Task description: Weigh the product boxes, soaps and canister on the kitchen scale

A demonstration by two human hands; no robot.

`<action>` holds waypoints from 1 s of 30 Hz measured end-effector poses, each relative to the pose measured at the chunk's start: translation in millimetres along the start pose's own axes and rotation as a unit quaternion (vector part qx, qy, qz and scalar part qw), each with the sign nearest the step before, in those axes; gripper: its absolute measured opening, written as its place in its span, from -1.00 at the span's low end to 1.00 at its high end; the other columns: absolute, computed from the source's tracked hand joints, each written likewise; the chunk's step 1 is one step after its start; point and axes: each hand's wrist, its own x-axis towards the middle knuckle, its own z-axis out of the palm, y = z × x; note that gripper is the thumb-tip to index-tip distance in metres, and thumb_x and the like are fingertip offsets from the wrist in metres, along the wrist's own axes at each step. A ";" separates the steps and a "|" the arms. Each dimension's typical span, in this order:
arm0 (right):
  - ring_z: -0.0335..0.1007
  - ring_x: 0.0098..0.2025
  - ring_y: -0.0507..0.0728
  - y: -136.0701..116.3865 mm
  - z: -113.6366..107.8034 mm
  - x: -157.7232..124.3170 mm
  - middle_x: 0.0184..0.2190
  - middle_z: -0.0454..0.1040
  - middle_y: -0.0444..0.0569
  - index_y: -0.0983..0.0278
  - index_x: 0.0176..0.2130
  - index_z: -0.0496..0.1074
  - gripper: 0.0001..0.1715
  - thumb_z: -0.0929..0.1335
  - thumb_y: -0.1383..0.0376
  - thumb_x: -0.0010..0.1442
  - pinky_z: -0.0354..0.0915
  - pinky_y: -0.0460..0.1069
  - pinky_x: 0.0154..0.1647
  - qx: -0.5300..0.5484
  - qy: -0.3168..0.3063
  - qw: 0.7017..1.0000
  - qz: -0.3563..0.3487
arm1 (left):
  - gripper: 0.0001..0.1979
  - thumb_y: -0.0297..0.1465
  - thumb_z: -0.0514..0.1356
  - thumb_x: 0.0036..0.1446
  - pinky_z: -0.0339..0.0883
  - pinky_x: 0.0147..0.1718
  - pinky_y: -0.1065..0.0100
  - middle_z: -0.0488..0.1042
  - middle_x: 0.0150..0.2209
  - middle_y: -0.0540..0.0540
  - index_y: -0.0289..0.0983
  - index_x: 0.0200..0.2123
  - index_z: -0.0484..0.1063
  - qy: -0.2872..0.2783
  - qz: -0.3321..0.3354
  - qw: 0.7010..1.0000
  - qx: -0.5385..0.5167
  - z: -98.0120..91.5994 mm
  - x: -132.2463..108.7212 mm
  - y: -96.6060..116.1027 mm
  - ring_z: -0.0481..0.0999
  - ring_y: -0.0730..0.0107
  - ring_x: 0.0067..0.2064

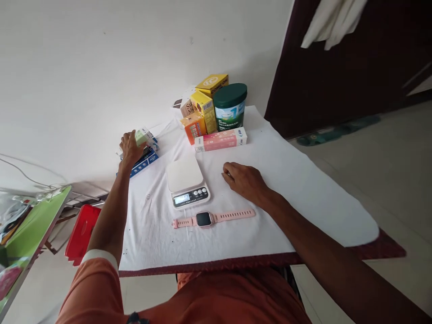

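My left hand (131, 146) is at the far left of the table, its fingers closed around a green-and-white box (143, 136). This box lies on top of a small pile, with a blue box (145, 165) at the bottom. The palm hides part of the pile. My right hand (243, 177) rests on the white cloth with curled fingers and nothing visible in them. Between the hands stands a white digital kitchen scale (185, 175) with its display lit and its platform bare. In front of the scale lies a pink smartwatch (204, 219), its strap stretched out flat.
Behind the scale are a pink toothpaste box (221, 140), an orange box (194, 127), yellow boxes (205, 110) and a dark green lidded tub (230, 108). A wall borders the table's far side. At left are a red plastic container (82, 231) and a green-topped table (37, 225).
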 end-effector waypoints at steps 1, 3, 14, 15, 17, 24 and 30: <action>0.46 -0.30 0.13 -1.4 -2.0 0.1 -0.22 0.60 0.01 0.26 -0.20 0.42 -0.82 0.24 0.34 0.39 0.03 0.00 -0.36 -0.003 -0.008 1.000 0.005 | -0.35 -0.20 0.30 0.22 0.14 0.26 -0.24 0.32 0.30 -0.42 -0.21 0.33 0.28 -0.006 0.037 0.999 -0.011 1.7 -3.3 18.1 0.28 -0.29 0.34; 0.48 -0.26 0.14 -3.6 -5.3 0.2 -0.19 0.60 0.02 0.27 -0.17 0.43 -0.81 0.24 0.33 0.41 0.02 0.01 -0.36 -0.009 -0.021 1.000 0.011 | -0.40 -0.19 0.29 0.26 0.17 0.26 -0.15 0.37 0.26 -0.37 -0.21 0.31 0.31 -0.031 0.122 0.991 -0.033 6.3 -10.3 59.9 0.32 -0.21 0.31; 0.55 -0.17 0.18 -4.7 -13.0 1.1 -0.11 0.61 0.07 0.29 -0.02 0.44 -0.73 0.19 0.31 0.48 0.04 0.01 -0.35 -0.036 -0.069 0.997 0.011 | -0.40 -0.18 0.31 0.26 0.26 0.22 -0.06 0.39 0.25 -0.35 -0.29 0.28 0.34 -0.244 0.279 0.928 -0.025 61.3 -17.5 233.6 0.38 -0.15 0.27; 0.56 -0.17 0.19 -4.3 -13.1 1.3 -0.10 0.60 0.07 0.28 -0.01 0.43 -0.72 0.19 0.31 0.48 0.05 0.01 -0.35 -0.037 -0.070 0.997 0.010 | -0.39 -0.20 0.32 0.26 0.25 0.23 -0.07 0.38 0.27 -0.36 -0.30 0.30 0.33 -0.259 0.269 0.928 -0.017 66.7 -16.2 237.1 0.36 -0.16 0.30; 0.57 -0.15 0.19 -3.6 -12.9 1.6 -0.09 0.60 0.09 0.28 0.02 0.42 -0.72 0.18 0.29 0.48 0.07 0.01 -0.35 -0.038 -0.073 0.997 0.006 | -0.37 -0.24 0.33 0.25 0.23 0.25 -0.06 0.36 0.30 -0.37 -0.32 0.31 0.30 -0.273 0.257 0.927 -0.011 75.7 -14.4 239.5 0.34 -0.15 0.32; 0.58 -0.14 0.22 -2.5 -12.6 2.0 -0.09 0.59 0.12 0.30 0.06 0.41 -0.67 0.16 0.28 0.49 0.07 0.02 -0.38 -0.041 -0.075 0.996 -0.004 | -0.44 -0.20 0.35 0.22 0.24 0.20 -0.03 0.45 0.18 -0.30 -0.23 0.23 0.37 -0.207 0.274 0.939 -0.025 63.1 -14.7 228.0 0.42 -0.13 0.23; 0.56 -0.17 0.21 -3.3 -13.7 0.7 -0.11 0.61 0.12 0.29 -0.03 0.44 -0.70 0.17 0.30 0.48 0.04 0.03 -0.38 -0.026 -0.060 0.998 0.001 | -0.46 -0.07 0.28 0.29 0.26 0.12 0.08 0.46 0.11 -0.25 -0.23 0.20 0.35 -0.117 0.277 0.952 -0.061 3.8 -34.8 182.8 0.43 -0.05 0.16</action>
